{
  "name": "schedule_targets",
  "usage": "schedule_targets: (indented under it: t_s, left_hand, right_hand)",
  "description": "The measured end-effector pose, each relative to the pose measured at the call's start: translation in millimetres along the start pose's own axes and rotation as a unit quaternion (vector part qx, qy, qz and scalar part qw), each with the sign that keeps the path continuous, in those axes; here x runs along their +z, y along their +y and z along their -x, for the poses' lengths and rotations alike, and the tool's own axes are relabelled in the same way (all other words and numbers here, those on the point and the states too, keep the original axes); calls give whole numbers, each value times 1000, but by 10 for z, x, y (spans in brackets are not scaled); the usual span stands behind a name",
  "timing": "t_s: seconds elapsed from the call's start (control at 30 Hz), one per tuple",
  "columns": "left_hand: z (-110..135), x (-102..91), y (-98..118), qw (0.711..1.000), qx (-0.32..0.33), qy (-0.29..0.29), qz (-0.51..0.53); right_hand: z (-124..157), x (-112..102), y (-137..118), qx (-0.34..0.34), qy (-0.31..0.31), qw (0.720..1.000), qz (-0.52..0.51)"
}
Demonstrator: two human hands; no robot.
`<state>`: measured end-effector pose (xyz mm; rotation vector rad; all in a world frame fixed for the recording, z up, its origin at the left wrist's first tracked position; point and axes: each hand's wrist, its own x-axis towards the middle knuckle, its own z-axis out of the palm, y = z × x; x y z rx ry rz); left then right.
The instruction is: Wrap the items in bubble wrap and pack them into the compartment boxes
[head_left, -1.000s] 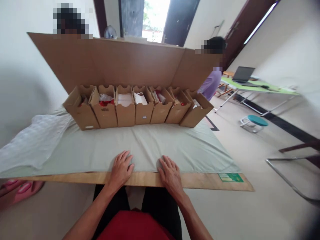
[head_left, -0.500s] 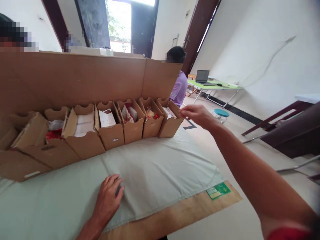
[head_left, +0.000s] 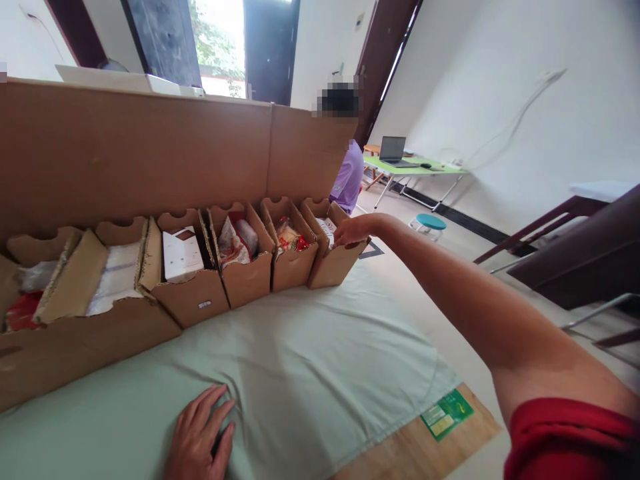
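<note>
My right hand (head_left: 353,230) reaches into the rightmost cardboard box (head_left: 336,268), over its right wall. Its fingertips dip beside a white printed packet (head_left: 326,229) in there; whether they grip it is hidden. On the pale green cloth (head_left: 300,353) lies my left hand (head_left: 203,433), open, palm down, fingers a little bent and holding nothing. The box to the left (head_left: 295,268) contains a clear bag with red and yellow contents (head_left: 291,237). Farther left, a box holds a red-and-white packet (head_left: 237,239), and another holds a white carton (head_left: 183,253).
More boxes continue left, one with white wrapped packs (head_left: 115,273). Behind the row stands a tall cardboard panel (head_left: 150,153). A person in a purple shirt (head_left: 349,177) sits beyond it. A green table (head_left: 415,165) with a laptop (head_left: 393,152) and a blue stool (head_left: 430,221) are at the right.
My right hand has gone from the rim of the rightmost box down into it. The view has shifted, so the boxes sit farther left. My left hand still rests on the cloth.
</note>
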<state>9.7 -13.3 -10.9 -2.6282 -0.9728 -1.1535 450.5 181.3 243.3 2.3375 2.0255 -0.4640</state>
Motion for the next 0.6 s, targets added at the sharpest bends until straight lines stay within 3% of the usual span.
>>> schedule_targets:
  t_s: [0.1, 0.17, 0.27, 0.4, 0.6]
  left_hand:
    - [-1, 0, 0, 1000, 2, -4, -2]
    - [-2, -1, -1, 1000, 2, -6, -4]
    - [12, 16, -23, 1000, 9, -6, -9]
    - [110, 80, -108, 999, 32, -13, -28]
    - [329, 223, -272, 992, 51, -56, -98]
  right_hand:
    - [46, 36, 11, 10, -86, 996, 8]
    - [88, 32, 16, -14, -85, 996, -8]
    - [85, -60, 11, -49, -37, 998, -34]
    - [-157, -218, -62, -68, 98, 992, 42]
    - [-799, -86, -195, -81, 120, 982, 124]
